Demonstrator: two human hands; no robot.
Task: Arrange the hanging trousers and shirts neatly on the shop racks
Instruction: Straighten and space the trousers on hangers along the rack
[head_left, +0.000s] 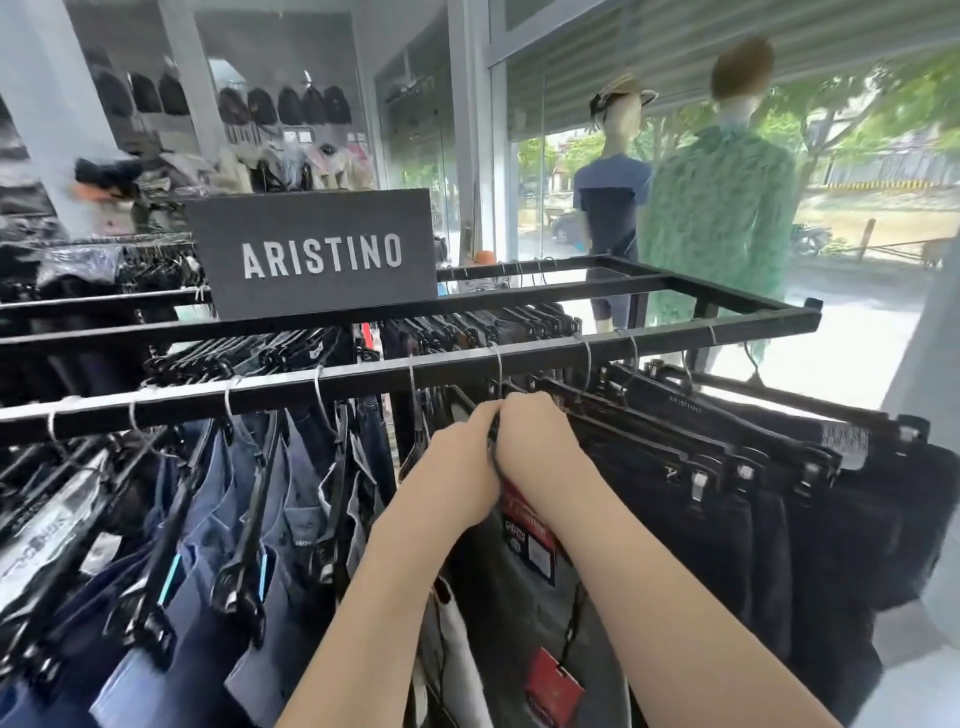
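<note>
A black metal rack (332, 382) crosses the view with trousers on clip hangers. Blue jeans (208, 545) hang to the left, black trousers (727, 493) to the right. Between them hangs a grey pair (519, 613) with red tags. My left hand (460, 467) and my right hand (535, 441) meet just under the near rail, both curled round the top of the grey pair's black hanger. The hanger's hook runs up to the rail above my knuckles.
A dark ARISTINO sign (317, 254) stands on the rack's top. Two dressed mannequins (717, 208) stand by the glass front at the right. More racks and hung jackets (280, 106) fill the shop behind on the left.
</note>
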